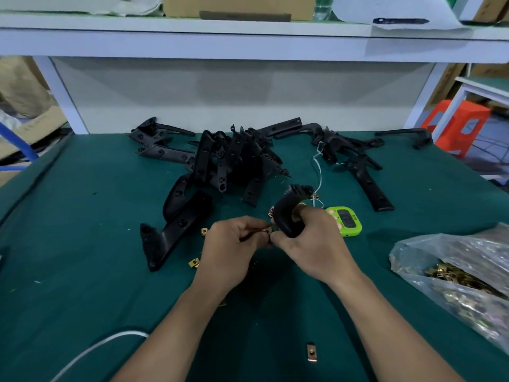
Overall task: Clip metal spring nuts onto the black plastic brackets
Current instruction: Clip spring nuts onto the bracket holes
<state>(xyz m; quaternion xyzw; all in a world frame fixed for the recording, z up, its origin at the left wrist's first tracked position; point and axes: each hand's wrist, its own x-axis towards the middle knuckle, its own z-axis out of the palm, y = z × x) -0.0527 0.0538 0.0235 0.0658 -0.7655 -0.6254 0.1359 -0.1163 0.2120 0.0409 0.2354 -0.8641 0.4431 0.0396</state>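
My right hand (311,244) grips a black plastic bracket (289,208) that stands upright above the green table, its top end pointing away from me. My left hand (231,244) pinches a brass-coloured spring nut (266,230) right at the bracket's lower end, where the fingertips of both hands meet. One clip (271,211) sits on the bracket's left edge. Loose spring nuts lie on the cloth: one (204,231) left of my left hand, one (194,262) nearer me, one (311,352) between my forearms.
A pile of black brackets (231,158) fills the table's middle, with more at the back right (358,161) and one (170,232) at my left. A clear bag of spring nuts (457,274) lies right. A green timer (345,220) sits behind my right hand. A white cable (91,351) runs front left.
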